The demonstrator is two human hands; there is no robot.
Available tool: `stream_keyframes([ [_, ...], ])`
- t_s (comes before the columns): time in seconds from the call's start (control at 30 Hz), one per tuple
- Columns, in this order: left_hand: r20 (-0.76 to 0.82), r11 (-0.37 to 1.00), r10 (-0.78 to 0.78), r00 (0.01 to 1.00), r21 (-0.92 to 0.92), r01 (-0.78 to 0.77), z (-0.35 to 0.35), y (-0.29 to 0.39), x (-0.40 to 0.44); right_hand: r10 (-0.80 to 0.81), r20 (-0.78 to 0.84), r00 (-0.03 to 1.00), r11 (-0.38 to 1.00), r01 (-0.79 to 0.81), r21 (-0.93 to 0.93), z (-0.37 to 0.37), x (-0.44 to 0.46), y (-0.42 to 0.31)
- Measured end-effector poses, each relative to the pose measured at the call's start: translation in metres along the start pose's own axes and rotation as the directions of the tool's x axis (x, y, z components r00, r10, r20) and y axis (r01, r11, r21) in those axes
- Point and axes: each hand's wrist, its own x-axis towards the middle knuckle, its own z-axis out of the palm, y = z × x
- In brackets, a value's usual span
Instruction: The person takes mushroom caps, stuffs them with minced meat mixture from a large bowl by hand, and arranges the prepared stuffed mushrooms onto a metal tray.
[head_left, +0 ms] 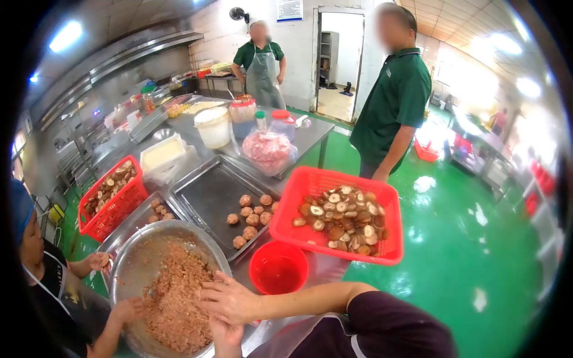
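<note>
The right hand (231,300), fingers loosely bent, overlaps the partly hidden left hand (225,332); I cannot tell how open the left is, or whether either holds anything. The minced mixture (173,298) lies at their nine o'clock, inside the metal bowl (126,258).

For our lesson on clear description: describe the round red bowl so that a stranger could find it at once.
First find the big metal bowl of minced mixture. To its right in the picture, below the dark tray, is the round red bowl. Its round shape and solid wall set it apart from the red mushroom baskets.
</note>
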Motion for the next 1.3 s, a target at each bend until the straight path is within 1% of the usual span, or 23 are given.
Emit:
stream_keyframes([
  [0.03,0.014,0.956,0.086,0.996,0.281,-0.087,0.008,-0.003,-0.002,0.122,0.079,0.989,0.992,-0.124,0.011,0.001,0.002,-0.002],
  [0.1,0.017,0.897,0.172,0.985,0.411,-0.164,0.012,-0.006,0.005,0.351,0.246,0.904,0.931,-0.364,0.011,0.005,0.006,-0.008],
  [0.17,-0.093,0.972,0.206,0.974,0.133,-0.192,-0.01,-0.013,0.013,0.437,0.337,0.834,0.896,-0.437,-0.079,-0.002,0.014,-0.005],
  [0.2,0.094,0.985,0.171,0.981,-0.051,-0.167,-0.021,-0.015,0.015,0.46,0.407,0.789,0.882,-0.46,-0.104,-0.004,0.021,-0.004],
  [0.23,-0.048,0.96,0.138,0.989,0.254,-0.122,-0.018,-0.014,0.011,0.474,0.434,0.766,0.871,-0.479,-0.105,0.005,0.02,0.007],
  [0.27,-0.118,0.979,0.126,0.985,0.174,-0.104,-0.017,-0.015,0.012,0.433,0.307,0.847,0.871,-0.481,0.097,0.011,0.012,0.016],
  [0.3,-0.115,0.969,0.162,0.98,0.204,-0.137,-0.031,-0.015,0.014,0.487,0.474,0.734,0.782,-0.608,0.138,0.015,0.012,0.029],
  [0.33,-0.072,0.964,0.176,0.982,0.216,-0.157,0.001,-0.015,0.012,0.485,0.53,0.696,0.634,-0.697,0.335,0.025,0.005,0.039],
  [0.37,-0.103,0.976,0.153,0.983,0.175,-0.133,0.007,-0.014,0.012,0.48,0.584,0.655,0.433,-0.756,0.491,0.035,-0.001,0.049],
  [0.4,-0.111,0.986,0.122,0.986,0.13,-0.107,0.006,-0.013,0.013,0.518,0.605,0.604,0.35,-0.795,0.495,0.02,0.003,0.047],
  [0.5,-0.203,0.996,0.08,0.976,-0.027,-0.087,0.013,-0.009,0.012,0.554,0.571,0.606,0.132,-0.741,0.658,0.014,-0.004,0.035],
  [0.53,-0.235,0.995,0.081,0.969,-0.043,-0.094,0.024,-0.008,0.01,0.557,0.47,0.684,0.343,-0.706,0.62,0.011,-0.003,0.033],
  [0.6,-0.235,0.993,0.08,0.969,-0.065,-0.098,0.026,-0.007,0.01,0.461,0.226,0.858,0.746,-0.513,0.424,0.01,-0.008,0.029],
  [0.7,-0.261,0.998,0.062,0.963,0.029,-0.056,0.018,-0.009,0.012,0.314,0.189,0.93,0.933,-0.34,0.122,0.005,0.003,0.016],
  [0.73,-0.251,0.998,0.054,0.967,0.004,-0.055,0.019,-0.011,0.012,0.255,0.194,0.947,0.965,-0.262,0.01,0.003,0.007,0.011],
  [0.83,-0.236,0.999,0.038,0.971,-0.015,-0.043,0.024,-0.013,0.01,0.234,0.288,0.928,0.972,-0.215,-0.096,0.001,0.02,0.001],
  [0.9,-0.249,0.998,0.046,0.967,0.044,-0.036,0.024,-0.012,0.009,0.273,0.362,0.891,0.957,-0.289,-0.011,0.004,0.021,0.01],
  [1.0,-0.338,0.968,0.074,0.938,0.25,0.014,0.027,-0.011,0.01,0.358,0.453,0.817,0.877,-0.46,0.138,0.013,0.02,0.031],
  [1.03,-0.327,0.983,0.055,0.943,0.182,0.006,0.028,-0.011,0.01,0.382,0.484,0.787,0.833,-0.52,0.189,0.015,0.017,0.037],
  [1.07,-0.314,0.994,0.04,0.948,0.113,-0.005,0.028,-0.01,0.01,0.378,0.464,0.801,0.832,-0.514,0.21,0.014,0.012,0.04],
  [1.13,-0.291,0.999,0.032,0.956,0.035,-0.023,0.029,-0.008,0.009,0.363,0.427,0.828,0.831,-0.495,0.253,0.01,0.002,0.04],
  [1.23,-0.264,0.999,0.038,0.964,0.017,-0.034,0.03,-0.008,0.009,0.258,0.332,0.907,0.962,-0.272,-0.006,0.004,0.004,0.017],
  [1.3,-0.253,1.0,0.029,0.967,0.002,-0.029,0.027,-0.014,0.011,0.205,0.352,0.913,0.979,-0.192,-0.072,-0.002,0.015,0.006],
])
